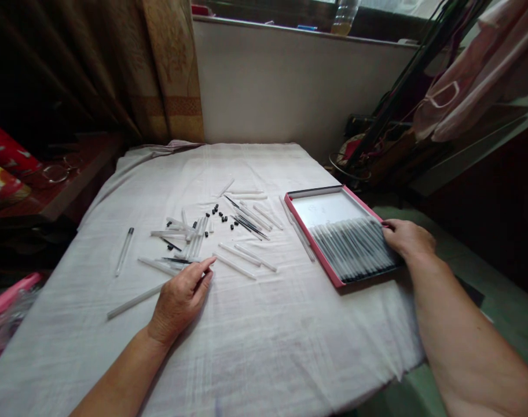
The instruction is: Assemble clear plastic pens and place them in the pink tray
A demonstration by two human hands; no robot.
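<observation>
My right hand [409, 238] grips the right edge of a shallow pink-rimmed box [316, 252]. Inside, a row of pens [355, 246] with clear barrels and dark ends fills the near part; the white bottom shows behind them. My left hand [181, 298] rests at the near side of the loose pen parts, thumb and index finger extended with a gap between them, holding nothing visible. Around its fingertips lie clear pen barrels [235, 266], dark refills [249, 226] and small black caps [223, 217]. One capped pen [124, 252] lies apart on the left.
A white cloth [264, 347] covers the table. At left, a wooden surface [85, 168] holds eyeglasses [55, 172] and a red container [10, 149]. A curtain [172, 69] and wall stand behind. Pink cloth [472, 75] hangs at right; a bottle [345, 17] stands on the sill.
</observation>
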